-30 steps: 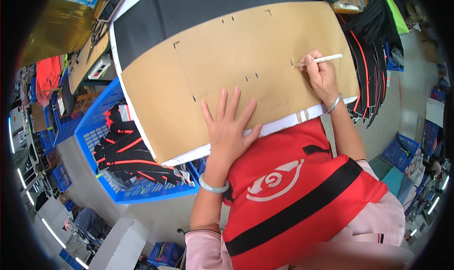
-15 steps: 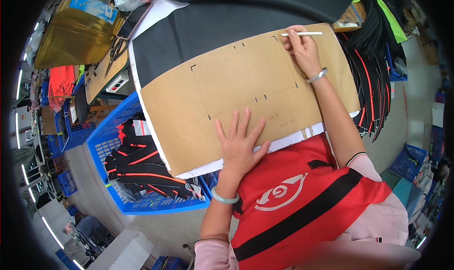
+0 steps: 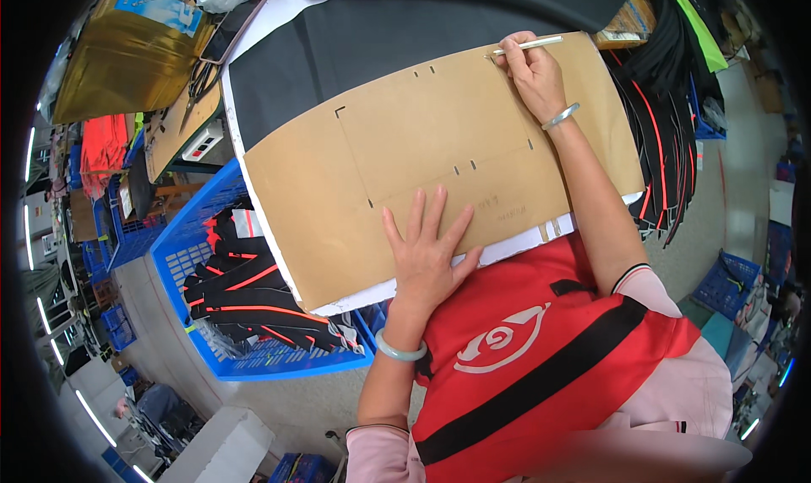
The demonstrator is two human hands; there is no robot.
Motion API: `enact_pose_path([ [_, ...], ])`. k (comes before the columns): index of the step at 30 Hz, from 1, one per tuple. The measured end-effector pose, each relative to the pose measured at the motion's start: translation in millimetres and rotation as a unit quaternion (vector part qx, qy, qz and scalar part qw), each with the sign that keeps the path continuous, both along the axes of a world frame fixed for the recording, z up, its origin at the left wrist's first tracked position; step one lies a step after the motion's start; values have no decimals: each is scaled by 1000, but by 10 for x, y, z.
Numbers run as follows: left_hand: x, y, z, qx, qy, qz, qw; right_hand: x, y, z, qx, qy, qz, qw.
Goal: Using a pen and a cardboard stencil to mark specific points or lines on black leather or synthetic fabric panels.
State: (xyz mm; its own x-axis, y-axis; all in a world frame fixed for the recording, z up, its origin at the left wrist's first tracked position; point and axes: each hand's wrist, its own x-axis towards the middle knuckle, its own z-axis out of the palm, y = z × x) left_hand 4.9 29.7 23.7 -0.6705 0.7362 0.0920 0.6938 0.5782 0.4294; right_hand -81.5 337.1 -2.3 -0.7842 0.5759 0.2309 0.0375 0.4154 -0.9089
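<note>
A tan card pattern sheet (image 3: 296,204) with short slots and corner cut-outs lies over black fabric (image 3: 279,81). Its lower edge overlaps white sheet material. My left hand (image 3: 425,251) presses flat on the card near the lower edge, fingers spread. Between the fingers of my right hand (image 3: 534,76) is a slim white pen (image 3: 541,43). The pen's tip end is at the card's upper right corner cut-out, which my fingers partly cover. Faint lines and small handwriting show on the card.
A blue crate (image 3: 221,360) of black strips with orange stripes (image 3: 241,301) stands below the table's left side. Scissors (image 3: 199,81) and a phone (image 3: 232,31) lie at the far left. More striped black strips (image 3: 650,145) hang at the right, by a wooden block (image 3: 629,25).
The view has shifted slightly, so the card appears a little higher. My right hand keeps the pen at the same corner with its angle slightly changed. My left hand stays flat.
</note>
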Motion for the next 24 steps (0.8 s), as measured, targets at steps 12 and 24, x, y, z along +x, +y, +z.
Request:
enact_pose_path([
  [12,-3,-1,-5,-5,-8,0,1000,-22,-29,14,60,-6,-20,998],
  [24,2,-6,2,-1,-10,5,1000,8,7,-11,0,31,-25,999],
])
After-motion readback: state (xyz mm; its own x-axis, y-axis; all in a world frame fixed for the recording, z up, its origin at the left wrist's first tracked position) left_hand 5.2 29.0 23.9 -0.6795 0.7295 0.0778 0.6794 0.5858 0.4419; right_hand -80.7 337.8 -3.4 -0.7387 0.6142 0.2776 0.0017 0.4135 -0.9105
